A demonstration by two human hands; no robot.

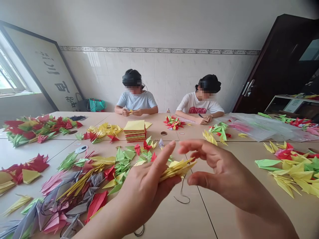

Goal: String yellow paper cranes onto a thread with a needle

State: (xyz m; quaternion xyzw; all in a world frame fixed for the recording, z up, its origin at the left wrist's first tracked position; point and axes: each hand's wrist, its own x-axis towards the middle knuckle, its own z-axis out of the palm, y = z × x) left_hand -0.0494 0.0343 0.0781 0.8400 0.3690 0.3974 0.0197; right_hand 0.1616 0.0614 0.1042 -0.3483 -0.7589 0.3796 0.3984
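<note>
My left hand (152,179) is closed around a bundle of folded yellow paper pieces (177,168), thumb above and fingers beneath. A dark thread (183,196) hangs from the bundle's right end and curls over the table. Just right of the bundle is my right hand (211,162), its thumb and fingers spread apart with nothing visible between them. Red and green folded pieces (147,146) lie on the table beyond my hands.
A stack of square paper (135,131) stands mid-table. Heaps of folded paper lie left (82,186) and right (296,169). Across the table (204,215) sit two people (136,101) (199,103), one holding yellow paper, the other a pen. Plastic sheets (264,127) lie at the back right.
</note>
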